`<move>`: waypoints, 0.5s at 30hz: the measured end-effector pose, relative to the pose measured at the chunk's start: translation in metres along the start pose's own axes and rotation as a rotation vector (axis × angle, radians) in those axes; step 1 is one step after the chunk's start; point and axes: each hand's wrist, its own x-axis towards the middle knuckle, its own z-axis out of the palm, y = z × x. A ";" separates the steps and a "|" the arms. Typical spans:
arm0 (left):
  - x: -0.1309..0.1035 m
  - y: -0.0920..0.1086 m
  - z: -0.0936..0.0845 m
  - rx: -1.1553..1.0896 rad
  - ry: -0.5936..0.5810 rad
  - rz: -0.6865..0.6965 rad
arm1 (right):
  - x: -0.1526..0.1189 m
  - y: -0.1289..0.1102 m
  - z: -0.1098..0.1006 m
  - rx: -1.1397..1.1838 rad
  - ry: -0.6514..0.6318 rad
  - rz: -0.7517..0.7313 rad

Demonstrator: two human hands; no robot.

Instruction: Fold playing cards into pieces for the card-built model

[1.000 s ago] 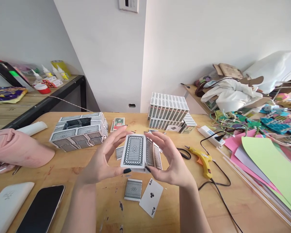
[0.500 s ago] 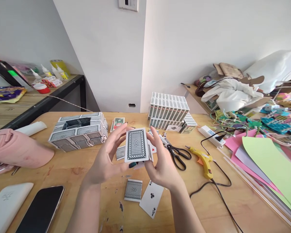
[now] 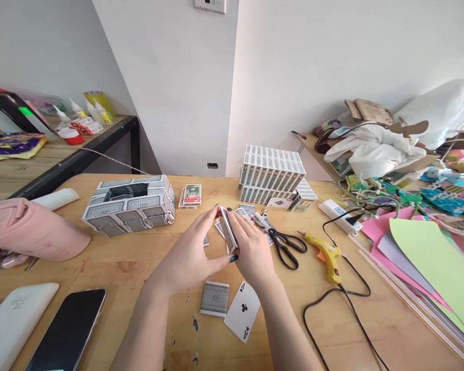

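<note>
Between my hands, patterned playing cards [image 3: 229, 232] are tilted up nearly edge-on. My left hand [image 3: 187, 255] grips them by the ends, fingertips at the far end and thumb at the near one. The fingers of my right hand [image 3: 254, 250] press along the right face. Whether it is one folded card or several together I cannot tell. Below on the table lie a folded card piece [image 3: 214, 299] and an ace of clubs [image 3: 243, 312]. Loose cards and black-handled scissors [image 3: 288, 245] lie beyond and right of my hands, partly hidden.
A box covered in cards [image 3: 129, 206] stands at left, near small card packs [image 3: 191, 195]. Stacked card boxes [image 3: 270, 175] stand at the back. To the right are a yellow glue gun [image 3: 327, 255] with its cord, a power strip [image 3: 340, 216] and coloured paper [image 3: 429, 257]. A phone [image 3: 67, 330] lies front left.
The cards have turned from face-up to nearly edge-on. My right hand has moved from the side edge to flat against one face. The view has shifted slightly.
</note>
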 end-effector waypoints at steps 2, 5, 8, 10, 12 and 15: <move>0.001 -0.001 0.002 -0.027 0.023 0.007 | 0.000 0.002 -0.002 0.009 0.032 -0.013; 0.001 0.002 0.007 -0.091 0.021 0.004 | 0.000 0.004 -0.006 0.015 0.057 -0.023; 0.002 0.008 0.015 -0.124 -0.008 -0.032 | 0.000 0.003 -0.008 0.033 0.043 -0.025; 0.004 0.013 0.022 -0.130 -0.002 -0.051 | 0.000 0.000 -0.008 0.043 0.022 -0.015; 0.006 0.018 0.029 -0.137 0.039 -0.052 | 0.001 -0.003 -0.007 0.042 0.018 -0.001; 0.009 0.020 0.035 -0.152 0.127 -0.022 | 0.001 -0.006 -0.004 0.040 0.054 0.006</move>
